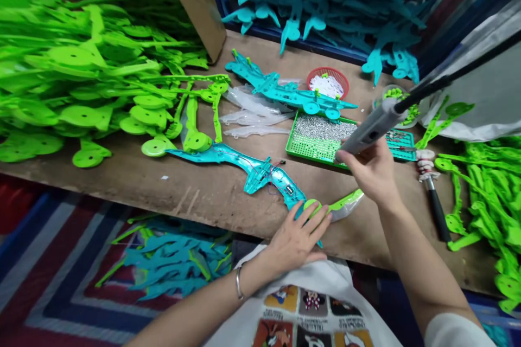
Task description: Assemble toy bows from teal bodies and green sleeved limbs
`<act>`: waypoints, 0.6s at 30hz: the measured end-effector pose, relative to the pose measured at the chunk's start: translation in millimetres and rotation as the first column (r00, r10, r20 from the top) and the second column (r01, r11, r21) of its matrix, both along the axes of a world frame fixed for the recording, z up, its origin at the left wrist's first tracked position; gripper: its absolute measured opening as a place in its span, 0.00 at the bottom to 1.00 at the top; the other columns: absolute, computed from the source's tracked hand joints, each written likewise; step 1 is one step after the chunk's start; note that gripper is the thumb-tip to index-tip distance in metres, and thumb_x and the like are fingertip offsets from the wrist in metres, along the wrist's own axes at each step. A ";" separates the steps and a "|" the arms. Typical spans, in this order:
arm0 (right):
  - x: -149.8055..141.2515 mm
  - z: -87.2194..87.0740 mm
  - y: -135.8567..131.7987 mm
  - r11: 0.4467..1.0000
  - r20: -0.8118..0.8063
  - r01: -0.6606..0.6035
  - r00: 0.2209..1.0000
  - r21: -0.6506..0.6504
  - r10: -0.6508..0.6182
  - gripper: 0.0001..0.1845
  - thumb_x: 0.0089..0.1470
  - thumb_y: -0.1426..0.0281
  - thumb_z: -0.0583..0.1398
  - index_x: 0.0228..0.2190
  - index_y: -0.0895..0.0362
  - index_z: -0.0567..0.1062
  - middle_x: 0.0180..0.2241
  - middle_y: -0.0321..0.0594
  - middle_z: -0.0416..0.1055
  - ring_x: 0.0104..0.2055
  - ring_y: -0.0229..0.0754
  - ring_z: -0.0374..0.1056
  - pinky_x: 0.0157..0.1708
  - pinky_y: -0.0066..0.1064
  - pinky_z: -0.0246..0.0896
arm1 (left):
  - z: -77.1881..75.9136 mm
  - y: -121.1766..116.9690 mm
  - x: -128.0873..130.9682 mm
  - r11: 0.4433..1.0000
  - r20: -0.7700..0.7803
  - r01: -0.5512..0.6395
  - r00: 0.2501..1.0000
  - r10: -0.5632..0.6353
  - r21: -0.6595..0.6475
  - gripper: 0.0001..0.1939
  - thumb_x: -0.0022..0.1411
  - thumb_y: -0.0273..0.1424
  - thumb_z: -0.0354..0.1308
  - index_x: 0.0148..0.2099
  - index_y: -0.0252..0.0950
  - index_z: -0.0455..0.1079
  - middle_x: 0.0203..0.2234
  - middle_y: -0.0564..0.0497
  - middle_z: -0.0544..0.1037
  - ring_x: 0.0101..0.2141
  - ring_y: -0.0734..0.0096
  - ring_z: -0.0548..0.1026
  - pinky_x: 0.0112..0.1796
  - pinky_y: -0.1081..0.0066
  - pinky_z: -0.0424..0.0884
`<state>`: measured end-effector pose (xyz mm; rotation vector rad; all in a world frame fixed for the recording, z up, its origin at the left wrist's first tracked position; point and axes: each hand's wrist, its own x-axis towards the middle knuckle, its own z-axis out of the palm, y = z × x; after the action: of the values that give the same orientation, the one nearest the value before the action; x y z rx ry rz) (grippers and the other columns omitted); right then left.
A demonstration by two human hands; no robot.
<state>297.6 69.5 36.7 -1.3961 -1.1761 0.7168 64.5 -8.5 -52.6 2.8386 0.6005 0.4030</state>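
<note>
Head view: counter (203, 192) bearing one blue bow-shaped plastic shell (238, 159), laid lengthwise near the front edge. One lime-green limb piece (345, 200), at the shell's right end; left hand (299, 232) flat upon it, grip wide, fingers spread. One grey electric screwdriver (370, 129), corded, raised, held in the right hand's (377, 173) grip. Behind: green perforated tray (288, 145) of metal screws (323, 127); red basket (347, 87), white pieces (326, 87) inside. Far left: heap of lime-green parts (81, 59).

The tabletop (350, 238) bears two long blue frames (240, 158), one red basket (345, 84) (and two trays (315, 147)).
</note>
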 end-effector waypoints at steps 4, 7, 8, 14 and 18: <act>17.0 16.1 14.3 0.998 0.013 0.031 0.999 0.052 -0.032 0.19 0.46 0.71 0.69 0.42 0.54 0.75 0.32 0.36 0.79 0.34 0.43 0.76 0.35 0.36 0.74 | -7.2 -6.2 2.3 0.999 0.020 -0.036 0.999 0.035 0.039 0.42 0.68 0.58 0.51 0.71 0.32 0.59 0.71 0.41 0.59 0.68 0.46 0.57 0.67 0.42 0.45; 20.8 7.4 29.9 0.971 -0.031 0.161 0.987 0.176 -0.158 0.16 0.47 0.66 0.70 0.38 0.54 0.76 0.24 0.31 0.74 0.25 0.40 0.72 0.29 0.35 0.72 | -11.1 -7.2 4.1 0.997 0.052 -0.056 0.997 0.053 0.060 0.38 0.70 0.54 0.52 0.70 0.33 0.61 0.70 0.40 0.61 0.68 0.48 0.58 0.66 0.44 0.49; 19.7 0.5 34.8 0.958 -0.053 0.204 0.979 0.202 -0.197 0.16 0.47 0.64 0.71 0.37 0.54 0.76 0.22 0.31 0.73 0.23 0.40 0.71 0.28 0.35 0.71 | -11.8 -7.1 4.4 0.996 0.062 -0.064 0.996 0.060 0.059 0.37 0.70 0.52 0.53 0.70 0.33 0.61 0.70 0.40 0.62 0.68 0.49 0.59 0.66 0.45 0.51; 10.1 -38.4 48.0 0.929 -0.175 0.242 0.964 0.281 -0.198 0.14 0.51 0.61 0.68 0.37 0.53 0.74 0.19 0.28 0.70 0.21 0.39 0.70 0.27 0.34 0.68 | -11.7 -5.8 5.6 0.996 0.134 -0.092 0.987 0.090 0.010 0.33 0.71 0.49 0.53 0.67 0.31 0.66 0.67 0.40 0.66 0.67 0.51 0.62 0.64 0.49 0.57; 8.9 -46.0 49.8 0.931 -0.146 0.250 0.965 0.265 -0.218 0.14 0.52 0.60 0.67 0.38 0.53 0.74 0.20 0.28 0.69 0.22 0.39 0.69 0.28 0.34 0.68 | -11.8 -6.0 7.0 0.994 0.163 -0.106 0.981 0.103 0.010 0.31 0.71 0.48 0.54 0.65 0.31 0.67 0.66 0.39 0.69 0.66 0.51 0.63 0.64 0.49 0.58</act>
<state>306.5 119.3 -9.3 -1.2123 -0.9591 0.4339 71.4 -14.4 -64.3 2.7633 0.7179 0.6547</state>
